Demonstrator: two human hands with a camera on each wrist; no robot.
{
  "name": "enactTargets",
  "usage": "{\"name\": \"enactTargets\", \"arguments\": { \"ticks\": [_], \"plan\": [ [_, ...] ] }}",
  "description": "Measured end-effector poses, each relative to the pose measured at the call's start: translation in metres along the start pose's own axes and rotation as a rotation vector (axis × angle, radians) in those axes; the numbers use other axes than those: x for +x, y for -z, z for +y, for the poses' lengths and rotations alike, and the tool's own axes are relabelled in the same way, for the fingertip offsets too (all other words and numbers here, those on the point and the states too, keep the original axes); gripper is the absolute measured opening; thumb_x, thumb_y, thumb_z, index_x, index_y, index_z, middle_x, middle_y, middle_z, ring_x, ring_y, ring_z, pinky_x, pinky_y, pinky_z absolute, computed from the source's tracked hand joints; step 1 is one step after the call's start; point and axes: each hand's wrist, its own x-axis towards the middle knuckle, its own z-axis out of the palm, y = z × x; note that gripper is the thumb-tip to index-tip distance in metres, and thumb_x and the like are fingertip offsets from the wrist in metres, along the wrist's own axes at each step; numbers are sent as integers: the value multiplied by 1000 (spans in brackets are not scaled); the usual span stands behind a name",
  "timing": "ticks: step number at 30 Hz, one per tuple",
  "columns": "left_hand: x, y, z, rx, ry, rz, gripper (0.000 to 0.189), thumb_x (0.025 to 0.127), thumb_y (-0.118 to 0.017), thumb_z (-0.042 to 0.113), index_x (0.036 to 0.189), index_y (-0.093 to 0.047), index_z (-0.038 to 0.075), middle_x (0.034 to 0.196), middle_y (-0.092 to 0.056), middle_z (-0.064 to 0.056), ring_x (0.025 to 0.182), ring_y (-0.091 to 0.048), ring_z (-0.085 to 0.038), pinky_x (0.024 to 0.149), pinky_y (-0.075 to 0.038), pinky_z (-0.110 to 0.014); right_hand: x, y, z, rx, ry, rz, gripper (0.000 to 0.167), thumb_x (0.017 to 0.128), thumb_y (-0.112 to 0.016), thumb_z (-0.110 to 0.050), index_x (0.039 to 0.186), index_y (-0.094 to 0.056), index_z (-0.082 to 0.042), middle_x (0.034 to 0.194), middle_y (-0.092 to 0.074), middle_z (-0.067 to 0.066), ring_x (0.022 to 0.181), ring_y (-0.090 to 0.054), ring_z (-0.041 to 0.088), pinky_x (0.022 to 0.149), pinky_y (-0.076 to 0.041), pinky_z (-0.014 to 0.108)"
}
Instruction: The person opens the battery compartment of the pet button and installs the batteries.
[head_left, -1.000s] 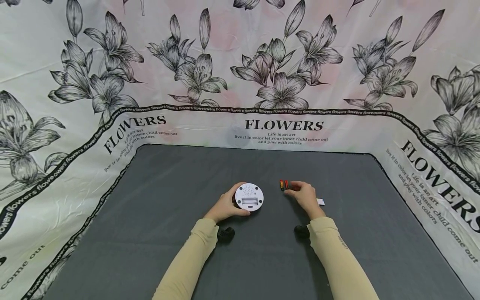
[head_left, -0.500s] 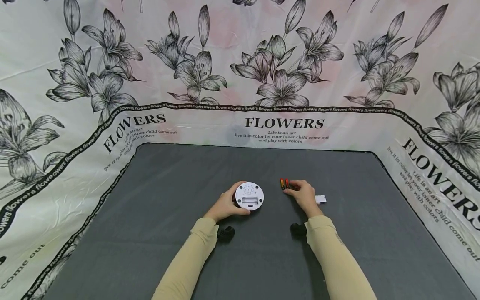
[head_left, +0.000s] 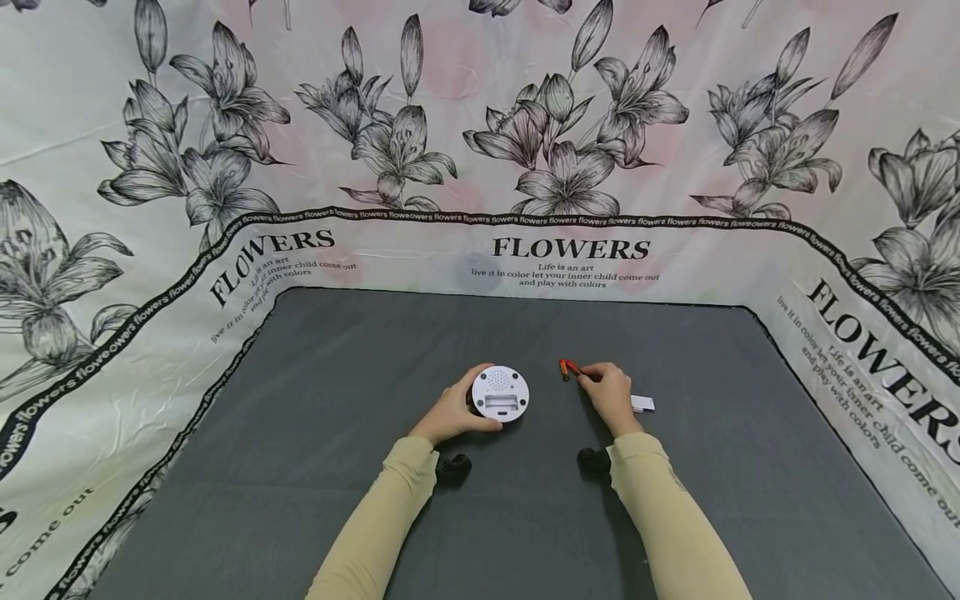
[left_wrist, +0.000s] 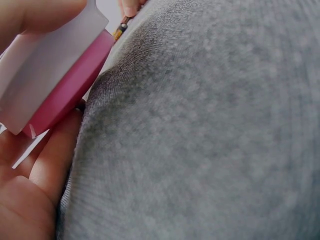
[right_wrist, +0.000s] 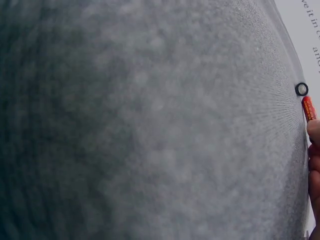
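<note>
In the head view my left hand (head_left: 452, 411) grips a round white device (head_left: 500, 393) by its left side, thumb at the lower rim. Its underside faces up, showing small speaker holes and an open battery compartment without cells. The left wrist view shows the device's pink lower part (left_wrist: 70, 87) near the grey cloth. My right hand (head_left: 611, 398) pinches a red battery (head_left: 573, 367) between thumb and fingertips, and this battery is tilted. Just left of it lies a second battery (head_left: 564, 371); in the right wrist view the end of that second battery (right_wrist: 301, 89) faces the camera.
A small white cover (head_left: 642, 403) lies on the cloth right beside my right hand, partly hidden by it. The dark grey table surface (head_left: 360, 350) is bordered by flower-printed fabric (head_left: 570, 283) at the back and sides. Black wrist-camera mounts (head_left: 453, 470) hang inside both sleeves.
My right fingers have taken hold of the right-hand battery, which has tilted from its place beside the other. The left hand and the device stay put.
</note>
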Motion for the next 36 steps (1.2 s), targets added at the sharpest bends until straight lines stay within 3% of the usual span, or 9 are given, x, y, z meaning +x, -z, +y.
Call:
{"name": "enactTargets", "arguments": {
  "ticks": [5, 8, 12, 16, 30, 36],
  "plan": [
    [2, -1, -8, 6, -6, 5, 97, 66, -85, 18, 145, -29, 16, 125, -49, -1, 105, -52, -14, 84, -45, -30, 0, 2, -1, 9, -32, 12, 18, 84, -65, -7, 97, -70, 4, 97, -63, 20, 90, -56, 34, 78, -41, 45],
    [0, 0, 0, 6, -12, 6, 96, 66, -85, 15, 144, -30, 13, 125, -49, -3, 104, -52, -15, 83, -45, -30, 0, 5, -4, 16, -26, 10, 17, 85, -65, -8, 97, -71, 2, 93, -64, 18, 83, -56, 30, 72, -42, 41],
    [1, 2, 1, 3, -9, 8, 95, 66, -85, 14, 144, -31, 15, 124, -50, -4, 103, -52, -16, 83, -45, -31, -2, 9, -10, 52, 23, -5, 17, 86, -66, -12, 98, -71, -1, 91, -65, 13, 79, -57, 26, 67, -42, 36],
    [3, 2, -7, 3, -18, 16, 96, 65, -86, 18, 144, -31, 17, 121, -52, -3, 102, -53, -15, 83, -45, -31, -7, 9, -21, 112, 85, -68, 19, 87, -67, -16, 101, -70, -4, 94, -64, 10, 82, -58, 22, 68, -44, 33],
    [3, 0, -8, 9, -7, 23, 96, 66, -85, 16, 145, -29, 15, 123, -50, -2, 102, -52, -16, 82, -45, -31, -31, -12, -58, 297, 248, -238, 13, 86, -68, -14, 98, -70, -9, 94, -62, 2, 79, -56, 17, 67, -46, 31],
    [2, 0, -8, 14, -5, 21, 95, 69, -84, 19, 145, -28, 16, 126, -49, -1, 104, -52, -15, 84, -44, -32, -36, -16, -67, 292, 297, -237, 10, 84, -70, -10, 94, -71, -10, 92, -62, 0, 79, -56, 15, 69, -46, 31]
  ]
}}
